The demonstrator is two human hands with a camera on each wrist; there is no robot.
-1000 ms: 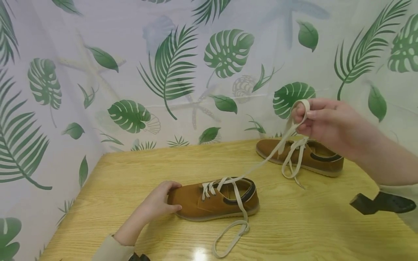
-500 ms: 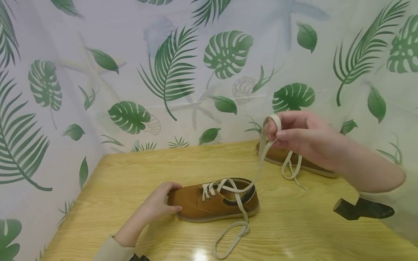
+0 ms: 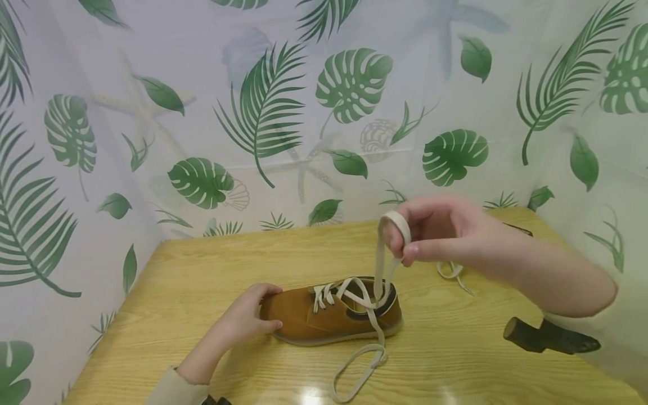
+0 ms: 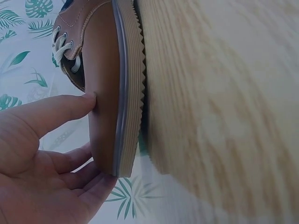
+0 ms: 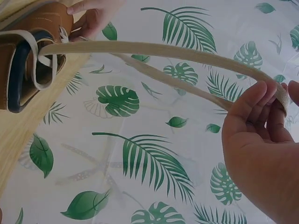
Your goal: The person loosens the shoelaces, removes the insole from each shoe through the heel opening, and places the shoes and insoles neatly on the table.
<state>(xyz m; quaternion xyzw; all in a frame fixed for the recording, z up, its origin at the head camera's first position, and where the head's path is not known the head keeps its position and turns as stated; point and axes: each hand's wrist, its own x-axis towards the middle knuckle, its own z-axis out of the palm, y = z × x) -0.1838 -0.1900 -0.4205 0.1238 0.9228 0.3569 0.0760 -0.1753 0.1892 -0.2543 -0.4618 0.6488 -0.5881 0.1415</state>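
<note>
A brown shoe [image 3: 293,318] with cream laces lies on the wooden table, toe to the left. My left hand [image 3: 243,318] grips its toe; in the left wrist view the thumb presses the upper beside the ridged sole [image 4: 131,93]. Above the heel, my right hand [image 3: 445,230] pinches one shoelace [image 3: 379,264], which loops over its fingers and drops into the shoe's opening. In the right wrist view that lace runs as two strands from the shoe to the fingers. Another lace end [image 3: 349,388] hangs over the shoe's near side and lies looped on the table.
A second brown shoe [image 3: 518,229] sits at the back right, mostly hidden behind the right hand; its lace loop [image 3: 450,273] shows on the table [image 3: 228,259]. A leaf-printed cloth [image 3: 283,169] hangs behind and along the sides.
My right hand has moved left and down with the lace, from over the second shoe to above the near shoe's heel. The lace has slackened. My left hand has stayed on the toe.
</note>
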